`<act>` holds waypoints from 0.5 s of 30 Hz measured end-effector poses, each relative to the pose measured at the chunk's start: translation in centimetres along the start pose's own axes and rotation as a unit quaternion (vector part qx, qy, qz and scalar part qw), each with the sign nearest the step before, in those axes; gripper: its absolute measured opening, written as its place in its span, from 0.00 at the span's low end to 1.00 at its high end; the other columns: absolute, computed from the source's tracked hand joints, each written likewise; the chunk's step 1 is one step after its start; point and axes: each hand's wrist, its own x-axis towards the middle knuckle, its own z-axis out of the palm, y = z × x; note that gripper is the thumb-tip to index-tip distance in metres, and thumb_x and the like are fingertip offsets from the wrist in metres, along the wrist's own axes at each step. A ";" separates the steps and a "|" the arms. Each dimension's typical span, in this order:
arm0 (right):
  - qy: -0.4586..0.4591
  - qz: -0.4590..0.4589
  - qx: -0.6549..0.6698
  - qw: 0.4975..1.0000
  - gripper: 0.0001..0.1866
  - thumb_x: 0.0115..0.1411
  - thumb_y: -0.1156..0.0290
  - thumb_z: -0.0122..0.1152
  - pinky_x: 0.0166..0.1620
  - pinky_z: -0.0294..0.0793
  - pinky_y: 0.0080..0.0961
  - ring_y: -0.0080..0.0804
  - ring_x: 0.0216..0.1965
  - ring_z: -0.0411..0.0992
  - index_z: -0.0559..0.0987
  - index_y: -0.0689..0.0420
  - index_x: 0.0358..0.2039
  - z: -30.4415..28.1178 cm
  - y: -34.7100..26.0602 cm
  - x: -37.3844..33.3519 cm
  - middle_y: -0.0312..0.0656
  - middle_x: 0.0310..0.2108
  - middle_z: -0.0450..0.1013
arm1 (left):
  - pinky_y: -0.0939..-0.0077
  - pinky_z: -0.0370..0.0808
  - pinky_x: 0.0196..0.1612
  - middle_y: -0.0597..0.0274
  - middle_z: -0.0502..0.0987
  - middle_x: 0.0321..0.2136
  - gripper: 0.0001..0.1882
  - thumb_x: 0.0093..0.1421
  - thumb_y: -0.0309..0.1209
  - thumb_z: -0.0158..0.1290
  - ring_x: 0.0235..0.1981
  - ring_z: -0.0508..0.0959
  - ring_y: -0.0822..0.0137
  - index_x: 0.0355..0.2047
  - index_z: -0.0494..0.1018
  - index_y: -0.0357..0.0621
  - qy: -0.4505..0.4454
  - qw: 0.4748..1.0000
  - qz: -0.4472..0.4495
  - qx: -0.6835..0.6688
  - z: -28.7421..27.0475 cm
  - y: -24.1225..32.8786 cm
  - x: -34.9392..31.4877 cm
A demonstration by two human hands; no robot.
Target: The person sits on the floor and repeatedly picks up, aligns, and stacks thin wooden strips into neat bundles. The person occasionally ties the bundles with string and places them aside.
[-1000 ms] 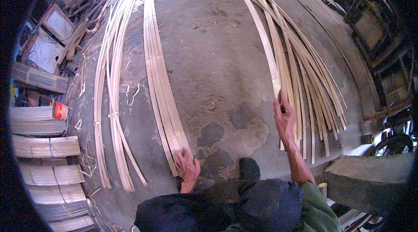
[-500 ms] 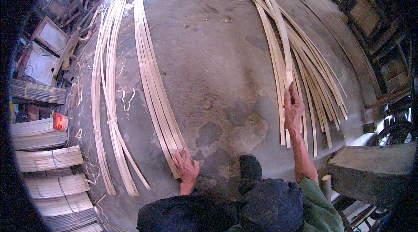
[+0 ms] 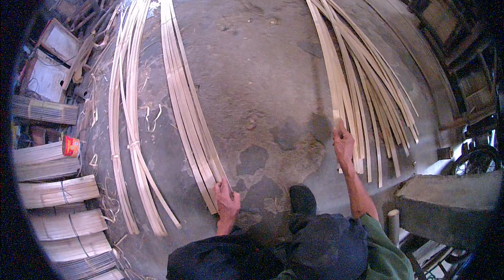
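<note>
Several long, pale, flat wooden strips (image 3: 185,96) lie side by side on the floor, left of centre. My left hand (image 3: 227,205) is at their near end, its fingers bent and closed around the edge of the rightmost strip. On the right, more strips (image 3: 375,93) fan out toward me from a crossing at the far side. My right hand (image 3: 344,146) pinches the near end of one long strip (image 3: 329,75) at the left edge of that fan. This strip's far part merges with the others, and my fingers cover part of its near end.
Farther left lie tied strip bundles (image 3: 131,96). Stacks of bound slats (image 3: 60,192) line the left wall, with a red packet (image 3: 71,146) on one. At the right stand a concrete block (image 3: 451,196) and a wheel (image 3: 476,163). My dark shoe (image 3: 302,201) is between my hands.
My right hand has moved left and a little nearer to me, carrying the strip's end to the left edge of the fan. My left hand has shifted only slightly at the same strips.
</note>
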 end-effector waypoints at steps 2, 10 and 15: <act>-0.010 0.035 -0.022 0.999 0.26 0.64 0.64 0.58 0.28 0.68 0.23 0.22 0.23 0.66 0.69 0.57 0.61 -0.2 -0.6 -0.3 0.35 0.24 0.69 | 0.61 0.70 0.47 0.41 0.69 0.45 0.33 0.52 0.28 0.53 0.46 0.72 0.49 0.60 0.61 0.34 0.022 0.997 -0.009 -0.072 0.6 0.0 -0.1; -0.193 -0.030 0.075 0.978 0.29 0.65 0.59 0.54 0.58 0.64 0.37 0.46 0.54 0.67 0.64 0.63 0.61 4.0 -5.6 -5.3 0.55 0.53 0.68 | 0.72 0.75 0.36 0.59 0.77 0.30 0.19 0.58 0.29 0.56 0.32 0.77 0.70 0.47 0.67 0.34 -0.141 0.894 -0.203 -0.375 2.5 2.9 0.2; -0.420 0.015 0.151 0.895 0.29 0.67 0.55 0.52 0.55 0.67 0.33 0.35 0.51 0.70 0.65 0.61 0.61 11.3 -12.2 -12.3 0.46 0.50 0.72 | 0.71 0.75 0.42 0.57 0.78 0.37 0.16 0.59 0.28 0.54 0.39 0.78 0.68 0.46 0.69 0.33 -0.253 0.900 -0.162 -0.315 2.9 7.0 1.3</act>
